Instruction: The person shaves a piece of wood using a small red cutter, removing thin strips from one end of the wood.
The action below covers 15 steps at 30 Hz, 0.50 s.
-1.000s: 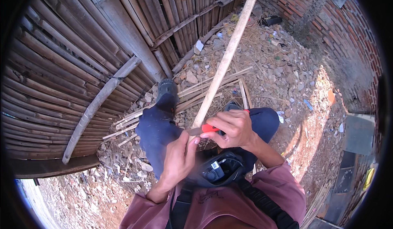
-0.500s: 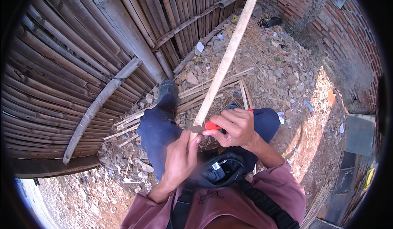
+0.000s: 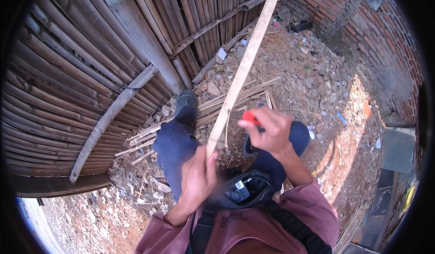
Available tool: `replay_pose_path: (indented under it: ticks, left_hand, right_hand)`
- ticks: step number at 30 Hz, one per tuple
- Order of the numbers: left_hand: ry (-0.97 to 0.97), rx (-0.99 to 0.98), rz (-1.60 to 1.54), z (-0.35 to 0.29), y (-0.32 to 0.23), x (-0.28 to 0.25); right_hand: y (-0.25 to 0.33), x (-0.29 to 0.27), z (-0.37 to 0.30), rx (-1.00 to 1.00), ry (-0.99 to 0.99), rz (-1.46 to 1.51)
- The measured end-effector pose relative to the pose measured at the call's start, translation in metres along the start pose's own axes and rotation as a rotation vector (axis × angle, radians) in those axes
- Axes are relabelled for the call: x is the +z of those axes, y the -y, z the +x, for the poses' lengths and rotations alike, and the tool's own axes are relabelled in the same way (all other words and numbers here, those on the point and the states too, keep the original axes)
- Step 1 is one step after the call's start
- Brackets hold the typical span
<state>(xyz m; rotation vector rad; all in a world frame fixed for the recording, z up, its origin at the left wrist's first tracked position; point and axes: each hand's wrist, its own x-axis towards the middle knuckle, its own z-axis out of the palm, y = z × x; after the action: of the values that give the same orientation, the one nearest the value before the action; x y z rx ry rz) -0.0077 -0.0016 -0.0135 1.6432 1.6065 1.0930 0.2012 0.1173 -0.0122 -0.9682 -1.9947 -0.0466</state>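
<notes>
At the far left a curved wall of bamboo poles (image 3: 68, 95) fills the view, with a split bamboo brace (image 3: 108, 118) leaning across it. Next comes the person's left leg in dark blue trousers (image 3: 174, 147), the shoe (image 3: 186, 100) planted on rubble beside a loose pile of thin bamboo strips (image 3: 226, 104) lying on the ground (image 3: 317, 86). The left hand (image 3: 198, 179) is clamped around the lower end of 1 long pale bamboo slat (image 3: 242, 70), thumb up against it. The slat's long axis runs from that fist up and away to the right, its far end up near the top of the fence, so nearly all its length lies ahead of the hands. A thin shaving (image 3: 225, 134) curls off it just above the left hand. To the right of the slat, the right hand (image 3: 268, 131) is closed on a red-handled tool (image 3: 250, 116), probably a knife; the blade is blurred and I cannot tell whether it touches the wood. The 2 hands are apart, the right one higher along the slat and just beside it, the left one nearer the body and carrying the slat. Further right the ground is strewn with stones and litter up to a brick wall (image 3: 385, 41).
</notes>
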Motion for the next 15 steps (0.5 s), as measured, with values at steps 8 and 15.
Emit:
replay_pose_path:
  ticks: [8, 15]
  left_hand:
    - [0.034, -0.103, -0.011, -0.014, 0.017, -0.002]
    - [0.087, -0.126, -0.046, 0.003, 0.012, -0.011]
  right_hand:
    - [-0.07, -0.026, 0.022, 0.394, -0.029, 0.053]
    - [-0.019, -0.015, -0.005, 0.002, 0.222, 0.322]
